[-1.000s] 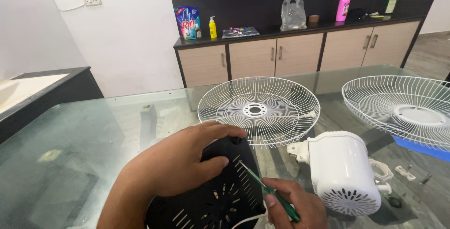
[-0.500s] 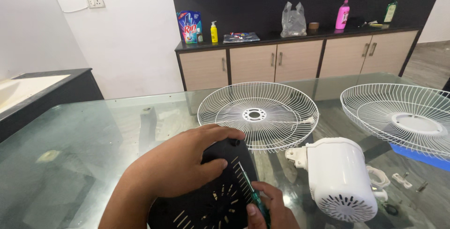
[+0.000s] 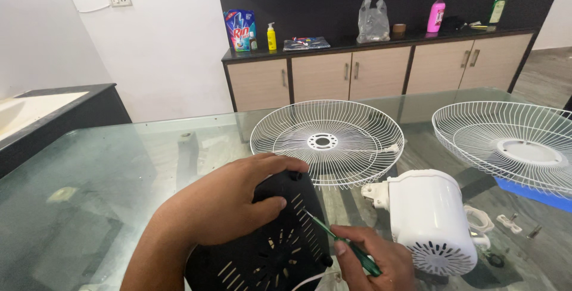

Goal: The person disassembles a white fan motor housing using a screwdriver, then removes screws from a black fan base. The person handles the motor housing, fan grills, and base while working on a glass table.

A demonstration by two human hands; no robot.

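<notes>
While my left hand (image 3: 223,207) presses the black vented base (image 3: 268,249) steady, my right hand (image 3: 375,264) grips a green screwdriver (image 3: 339,243), tip at its slots

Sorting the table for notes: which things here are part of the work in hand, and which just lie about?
In hand: left hand on black vented base; right hand holding green screwdriver.

Lying about: two white fan grilles, white motor housing, counter bottles.

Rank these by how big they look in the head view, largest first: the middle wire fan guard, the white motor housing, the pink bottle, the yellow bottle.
1. Middle wire fan guard
2. White motor housing, though it lies nearer the camera, which flatters it
3. Pink bottle
4. Yellow bottle; close to the pink one, so that order is unsure.
</notes>
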